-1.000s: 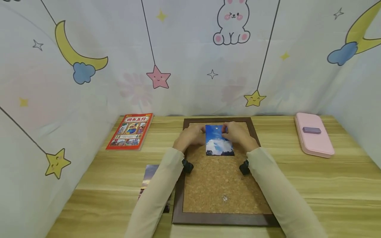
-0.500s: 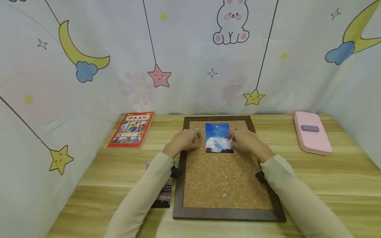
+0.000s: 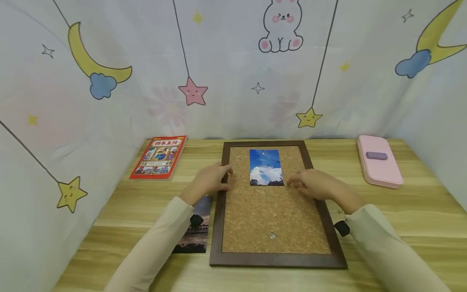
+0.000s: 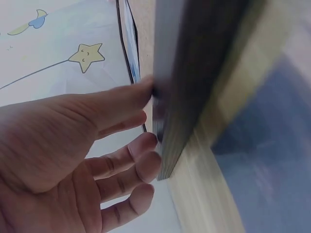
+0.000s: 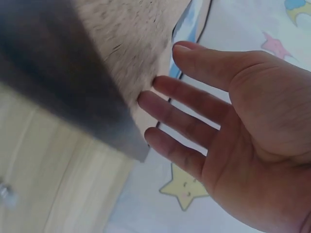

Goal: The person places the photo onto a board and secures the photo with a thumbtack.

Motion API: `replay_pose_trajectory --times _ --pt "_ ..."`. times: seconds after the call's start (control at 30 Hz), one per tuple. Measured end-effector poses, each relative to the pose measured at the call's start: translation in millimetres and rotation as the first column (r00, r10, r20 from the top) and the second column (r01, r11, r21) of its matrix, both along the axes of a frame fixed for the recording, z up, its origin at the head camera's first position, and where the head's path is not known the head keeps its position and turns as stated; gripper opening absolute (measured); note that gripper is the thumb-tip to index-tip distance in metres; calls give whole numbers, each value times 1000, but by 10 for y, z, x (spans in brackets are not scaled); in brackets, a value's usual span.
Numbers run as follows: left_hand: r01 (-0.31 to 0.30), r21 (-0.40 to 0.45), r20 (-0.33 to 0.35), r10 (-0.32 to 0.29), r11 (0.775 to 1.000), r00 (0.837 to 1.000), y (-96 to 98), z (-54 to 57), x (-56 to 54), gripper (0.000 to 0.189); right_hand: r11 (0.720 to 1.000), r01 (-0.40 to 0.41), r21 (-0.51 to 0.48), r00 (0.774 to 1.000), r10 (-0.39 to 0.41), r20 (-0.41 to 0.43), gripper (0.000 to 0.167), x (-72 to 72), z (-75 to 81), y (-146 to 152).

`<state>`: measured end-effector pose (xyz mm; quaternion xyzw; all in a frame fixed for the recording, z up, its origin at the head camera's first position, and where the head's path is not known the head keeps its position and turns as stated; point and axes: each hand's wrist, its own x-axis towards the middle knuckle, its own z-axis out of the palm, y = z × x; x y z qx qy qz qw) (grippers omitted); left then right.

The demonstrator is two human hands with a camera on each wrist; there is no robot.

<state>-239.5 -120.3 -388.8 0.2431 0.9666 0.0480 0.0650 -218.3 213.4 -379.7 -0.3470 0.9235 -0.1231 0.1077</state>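
Observation:
A photo of blue sky and white clouds (image 3: 266, 167) lies on the upper part of a cork board (image 3: 277, 211) with a dark brown frame. A small yellowish spot, like a pin head, shows near the photo's top edge. My left hand (image 3: 209, 182) is at the frame's left side, thumb and fingers spread and holding nothing; in the left wrist view its fingertips (image 4: 148, 165) are right by the frame. My right hand (image 3: 313, 184) hovers over the board's right side near the photo's lower right corner, fingers loosely bent with nothing between them.
A second photo, a dusk scene (image 3: 197, 235), lies left of the board, partly under my left forearm. Small clear bits (image 3: 272, 235) sit low on the cork. A red book (image 3: 158, 158) lies at the back left, a pink case (image 3: 379, 162) at the right.
Both hands have let go of the sky photo and drawn apart, the left toward the left frame edge, the right toward the right one. The photo stays on the board.

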Motion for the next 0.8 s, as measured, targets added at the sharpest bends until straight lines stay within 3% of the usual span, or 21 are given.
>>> replay_pose_trajectory --times 0.23,0.4,0.63,0.8 --pt "-13 1 4 13 1000 1000 -149 43 189 44 997 5 -71 999 -1 48 29 164 3 206" --pt "-54 24 3 54 998 999 -310 15 299 47 995 3 -95 1000 0 27 30 268 10 340" --pt "-64 12 10 64 998 998 -622 -72 398 55 991 78 -112 996 -73 55 31 384 -11 524" --pt "-87 1 42 87 996 995 -860 -45 442 52 985 111 -134 993 -104 60 25 449 -69 693"
